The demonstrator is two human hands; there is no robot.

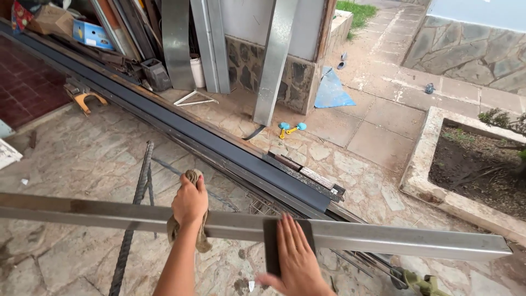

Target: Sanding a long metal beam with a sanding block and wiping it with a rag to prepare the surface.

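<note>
The steel tube point(383, 239), a long grey rectangular bar, runs level across your view under both hands, raised above the stone floor point(71, 159). Your left hand point(189, 201) sits on its top face with the fingers point(193, 183) curled shut around a brownish rag point(200, 239); the cloth's ends hang down on the near side of the bar, just below your knuckles. Your right hand point(298, 263) lies flat, fingers point(289, 230) straight and close together, pressing a dark rectangular pad point(270, 246) against the tube; the pad shows on the left of those fingers and reaches below the bar's near edge. The two hands are near each other but apart.

Past your fingertips, a long dark metal channel point(219, 148) lies slantwise on the floor, with flat strips stacked at its right end. A ribbed rebar point(137, 203) lies on the floor beneath the tube, left of your left wrist. Farther off, metal sheets point(274, 60) lean upright against a stone wall, and a small blue-and-yellow tool point(290, 129) lies near their foot.
</note>
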